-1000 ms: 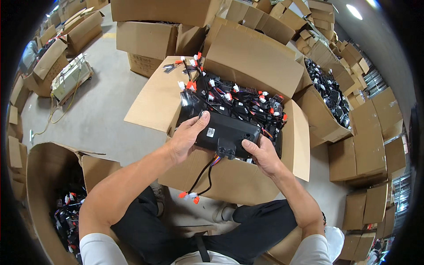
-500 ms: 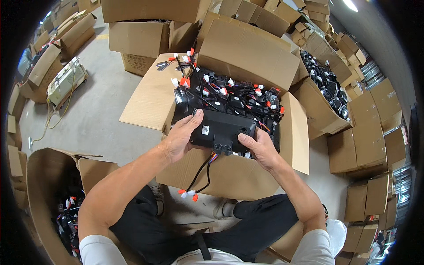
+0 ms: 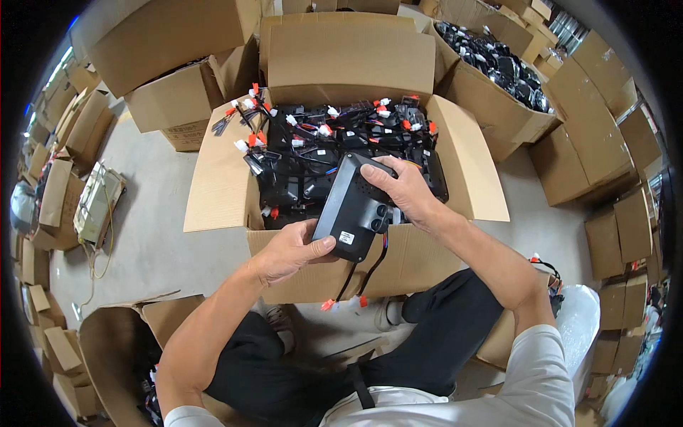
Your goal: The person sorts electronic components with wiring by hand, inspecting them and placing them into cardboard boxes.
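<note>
Between my hands is a flat black plastic electronic unit point(image 3: 353, 206), tilted so that its upper end leans right. A small white label and a round double fitting show on its face. Black cables point(image 3: 370, 274) with red and white connectors hang from it. My left hand point(image 3: 293, 250) grips the lower end, thumb on the face near the label. My right hand point(image 3: 402, 186) holds the upper end, thumb across the face. Beneath and beyond stands an open cardboard box point(image 3: 220, 178) full of similar black units point(image 3: 292, 188) with wires and red and white plugs.
Another carton point(image 3: 491, 114) of black parts stands at the far right, stacked cartons point(image 3: 178, 92) at the far left. At lower left is an open box point(image 3: 107, 349) with wired parts. A beige device point(image 3: 99, 203) with a cord rests on the floor. A clear plastic bag point(image 3: 578, 327) lies at right.
The black unit has turned from level to steeply tilted, its right end now raised. My right hand has moved up with it. The view has shifted, too.
</note>
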A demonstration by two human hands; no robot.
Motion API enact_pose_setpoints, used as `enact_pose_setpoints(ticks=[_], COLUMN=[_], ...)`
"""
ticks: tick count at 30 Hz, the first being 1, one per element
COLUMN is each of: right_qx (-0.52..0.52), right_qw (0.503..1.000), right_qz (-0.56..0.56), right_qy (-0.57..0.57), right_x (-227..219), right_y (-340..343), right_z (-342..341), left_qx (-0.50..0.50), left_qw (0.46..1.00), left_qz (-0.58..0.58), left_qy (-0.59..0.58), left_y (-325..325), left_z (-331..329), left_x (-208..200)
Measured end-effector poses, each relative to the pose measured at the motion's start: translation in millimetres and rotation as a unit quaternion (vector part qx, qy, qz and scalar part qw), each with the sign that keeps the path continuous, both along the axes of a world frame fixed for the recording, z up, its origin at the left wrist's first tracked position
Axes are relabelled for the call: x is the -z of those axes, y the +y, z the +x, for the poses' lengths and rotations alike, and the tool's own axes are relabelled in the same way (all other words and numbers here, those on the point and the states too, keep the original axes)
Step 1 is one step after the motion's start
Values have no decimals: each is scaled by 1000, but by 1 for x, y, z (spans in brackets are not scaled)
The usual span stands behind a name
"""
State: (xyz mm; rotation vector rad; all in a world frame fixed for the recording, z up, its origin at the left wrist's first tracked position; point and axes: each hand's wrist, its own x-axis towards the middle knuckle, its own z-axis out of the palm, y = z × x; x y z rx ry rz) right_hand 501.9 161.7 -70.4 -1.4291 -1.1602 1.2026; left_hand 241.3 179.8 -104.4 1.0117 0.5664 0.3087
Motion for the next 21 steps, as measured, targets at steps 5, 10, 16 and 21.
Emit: enact_pose_setpoints(ticks=[5, 10, 16, 21], right_qx=[-2, -9, 3, -38], right_qw=[1000, 1000, 999, 999], right_qz=[4, 18, 19, -4], right_qy=[-2, -14, -25, 29], right_x=[1, 7, -1, 7], right_y=[-2, 1, -4, 2], right_z=[3, 3, 1, 9], left_qx=[2, 4, 5, 2], left_qw=[1000, 1000, 1000, 999], left_qz=[3, 4, 11, 35], left_qy=[-10, -12, -7, 3], left_y=[-1, -1, 0, 0], left_z=[3, 0, 1, 2], left_x=[3, 6, 6, 2])
